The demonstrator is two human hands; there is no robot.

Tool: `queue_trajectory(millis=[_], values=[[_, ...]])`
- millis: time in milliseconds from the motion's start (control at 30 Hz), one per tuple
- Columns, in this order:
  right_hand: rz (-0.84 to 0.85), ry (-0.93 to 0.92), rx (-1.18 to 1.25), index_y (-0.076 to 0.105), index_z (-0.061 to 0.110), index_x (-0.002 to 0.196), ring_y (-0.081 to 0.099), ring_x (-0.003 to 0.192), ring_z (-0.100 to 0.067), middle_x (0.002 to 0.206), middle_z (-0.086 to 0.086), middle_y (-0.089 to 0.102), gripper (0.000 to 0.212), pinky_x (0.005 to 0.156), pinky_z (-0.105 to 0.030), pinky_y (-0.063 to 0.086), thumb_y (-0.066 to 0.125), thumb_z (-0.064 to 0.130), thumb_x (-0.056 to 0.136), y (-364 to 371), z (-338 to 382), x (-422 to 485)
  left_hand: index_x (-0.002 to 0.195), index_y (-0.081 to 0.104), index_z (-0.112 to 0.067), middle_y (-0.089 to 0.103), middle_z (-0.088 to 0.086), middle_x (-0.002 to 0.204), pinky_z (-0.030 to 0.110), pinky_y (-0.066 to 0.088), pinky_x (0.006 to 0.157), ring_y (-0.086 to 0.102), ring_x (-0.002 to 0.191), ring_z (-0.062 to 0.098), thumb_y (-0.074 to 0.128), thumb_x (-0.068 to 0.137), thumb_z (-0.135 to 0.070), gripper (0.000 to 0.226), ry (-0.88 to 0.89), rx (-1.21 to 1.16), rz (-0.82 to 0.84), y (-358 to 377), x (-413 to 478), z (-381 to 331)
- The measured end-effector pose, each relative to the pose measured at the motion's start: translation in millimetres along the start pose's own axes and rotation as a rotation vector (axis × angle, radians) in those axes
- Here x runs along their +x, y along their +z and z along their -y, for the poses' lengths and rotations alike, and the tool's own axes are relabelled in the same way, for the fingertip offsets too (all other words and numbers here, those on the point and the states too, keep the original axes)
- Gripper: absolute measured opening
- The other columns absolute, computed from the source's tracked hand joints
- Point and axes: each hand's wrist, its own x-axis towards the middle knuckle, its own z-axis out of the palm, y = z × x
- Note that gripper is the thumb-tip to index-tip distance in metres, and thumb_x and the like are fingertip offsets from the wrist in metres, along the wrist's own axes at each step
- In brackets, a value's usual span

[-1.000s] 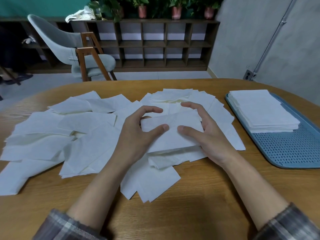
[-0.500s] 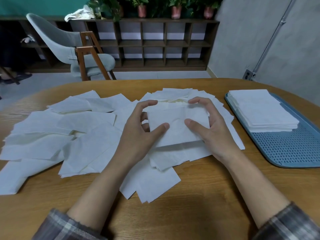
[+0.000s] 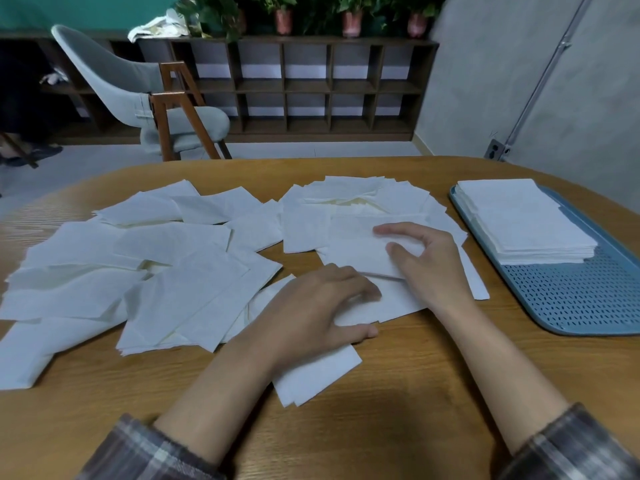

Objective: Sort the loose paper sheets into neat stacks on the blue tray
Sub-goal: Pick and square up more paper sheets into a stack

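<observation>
- Gathering looks like the step in hand. The right hand (image 3: 429, 261) grasps a small bundle of gathered sheets (image 3: 356, 251) near the middle of the table (image 3: 381, 410), with the thumb on top and the fingers curled over the far edge.
- The left hand (image 3: 318, 306) lies with bent fingers on the next sheet (image 3: 391, 304), just nearer the person. Whether it pinches that sheet or only presses on it, I cannot tell.
- Many loose sheets (image 3: 156, 271) overlap across the left and centre of the table, well apart from the blue tray (image 3: 571, 299) at the right. One squared finished stack (image 3: 526, 220) sits on the tray's far end.
- The paper looks thin and probably clings, so each sheet should be slid free with flat fingers, not lifted as a clump.
- Every new sheet should go onto the bundle with corners matched, under a light right-hand grip that does not crease it.
- The bundle's edges should be tapped square on the table before it is carried.
- It should be lowered flat onto the tray, either flush on the finished stack or on the bare part just beside it, without nudging that stack.
</observation>
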Motion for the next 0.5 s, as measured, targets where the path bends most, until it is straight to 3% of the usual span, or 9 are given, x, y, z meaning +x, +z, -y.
queue_trajectory(millis=[133, 400, 500], values=[[-0.006, 0.012, 0.006, 0.082, 0.027, 0.11, 0.054, 0.111, 0.025, 0.117, 0.024, 0.074, 0.037, 0.094, 0.006, 0.033, 0.061, -0.001, 0.098, 0.6, -0.4, -0.4, 0.137, 0.065, -0.041, 0.06, -0.017, 0.128, 0.033, 0.051, 0.09, 0.055, 0.116, 0.005, 0.062, 0.099, -0.052, 0.04, 0.007, 0.041, 0.039, -4.2, 1.5, 1.7], [-0.016, 0.034, 0.057, 0.081, 0.028, 0.11, 0.053, 0.109, 0.028, 0.115, 0.029, 0.072, 0.036, 0.088, 0.007, 0.032, 0.062, 0.0, 0.097, -0.9, 3.5, -0.5, 0.104, 0.076, -0.037, 0.064, -0.017, 0.109, 0.026, 0.036, 0.078, 0.055, 0.102, 0.003, 0.07, 0.083, -0.072, 0.041, -0.079, 0.145, -0.018, -20.5, 0.0, 4.3], [0.012, 0.047, 0.135, 0.081, 0.027, 0.111, 0.055, 0.114, 0.023, 0.117, 0.025, 0.074, 0.038, 0.089, 0.006, 0.034, 0.061, -0.002, 0.096, -1.3, 7.6, -1.1, 0.092, 0.075, -0.034, 0.065, -0.016, 0.101, 0.028, 0.036, 0.076, 0.057, 0.096, 0.006, 0.076, 0.084, -0.062, 0.03, -0.072, 0.144, -0.093, -16.4, -0.5, 5.3]])
